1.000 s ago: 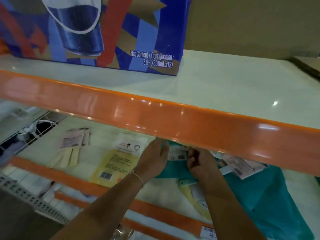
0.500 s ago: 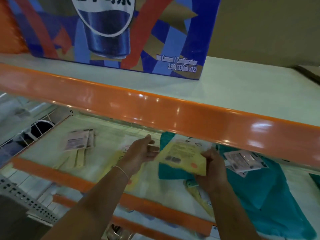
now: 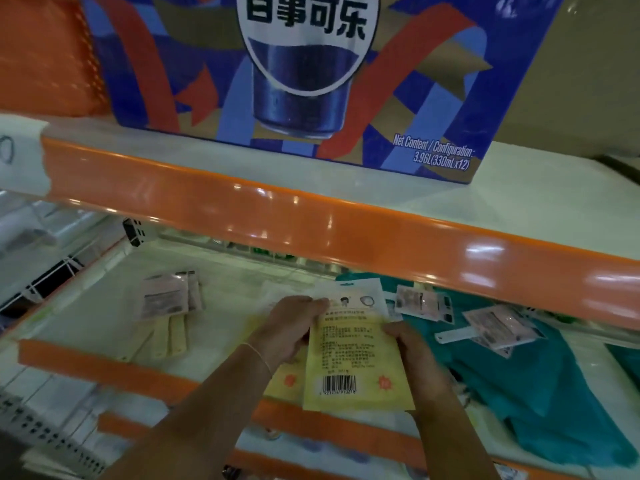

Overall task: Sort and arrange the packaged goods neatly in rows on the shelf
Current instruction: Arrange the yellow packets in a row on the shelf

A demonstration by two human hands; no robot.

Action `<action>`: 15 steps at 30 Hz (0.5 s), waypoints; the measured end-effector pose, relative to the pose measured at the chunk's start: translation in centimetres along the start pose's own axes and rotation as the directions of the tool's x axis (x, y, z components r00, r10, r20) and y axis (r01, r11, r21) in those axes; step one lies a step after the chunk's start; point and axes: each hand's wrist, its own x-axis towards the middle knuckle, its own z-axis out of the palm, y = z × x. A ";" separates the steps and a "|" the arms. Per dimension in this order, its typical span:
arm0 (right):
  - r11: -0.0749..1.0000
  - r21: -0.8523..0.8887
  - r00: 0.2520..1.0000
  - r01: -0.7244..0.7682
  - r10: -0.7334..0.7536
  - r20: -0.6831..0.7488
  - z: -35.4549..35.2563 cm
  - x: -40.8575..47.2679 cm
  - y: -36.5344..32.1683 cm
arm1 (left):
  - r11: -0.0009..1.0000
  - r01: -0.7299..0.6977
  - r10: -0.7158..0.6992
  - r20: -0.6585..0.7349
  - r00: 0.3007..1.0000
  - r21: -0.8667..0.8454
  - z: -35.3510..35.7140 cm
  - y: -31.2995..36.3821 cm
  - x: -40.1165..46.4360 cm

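Note:
A flat yellow packet [image 3: 353,362] with printed text and a barcode hangs over the middle shelf [image 3: 104,327], held at both sides. My left hand [image 3: 291,327] grips its upper left edge and my right hand [image 3: 410,351] grips its right edge. Under it lies another yellow packet [image 3: 285,382] on the shelf. A small stack of pinkish packets [image 3: 168,296] with pale strips lies further left. More pinkish packets [image 3: 420,303] [image 3: 498,327] are scattered on a teal cloth [image 3: 540,386] at the right.
An orange-fronted upper shelf [image 3: 311,223] overhangs the work area, with a large blue cola carton [image 3: 298,74] standing on it. Lower orange shelf edges [image 3: 138,379] run below my arms. A wire rack [image 3: 52,275] sits at the far left.
My right hand has carried the yellow packet from the teal cloth leftward and turned it upright; my left hand has taken hold of its other edge. The camera view has tilted up.

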 end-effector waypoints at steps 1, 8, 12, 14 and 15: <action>0.998 -0.063 0.999 0.024 -0.026 -0.035 0.2 0.2 0.7 | 0.999 -0.018 0.020 -0.037 0.999 0.036 -0.5 -0.2 0.2; 0.913 -0.406 0.971 0.029 -0.121 -0.204 3.2 1.1 4.5 | 0.959 -0.086 0.119 -0.107 0.987 0.269 -3.2 -2.0 0.2; 0.922 -0.386 0.940 0.041 -0.166 -0.297 4.2 1.7 5.3 | 0.788 -0.192 0.371 -0.202 0.906 0.585 -5.7 -2.4 0.4; 0.919 -0.392 0.929 0.034 -0.174 -0.327 4.5 2.0 5.2 | 0.739 -0.223 0.473 -0.255 0.843 0.635 -7.3 -2.9 1.0; 0.914 -0.404 0.927 0.025 -0.173 -0.334 4.6 2.3 5.1 | 0.728 -0.255 0.520 -0.270 0.810 0.637 -8.0 -3.2 1.2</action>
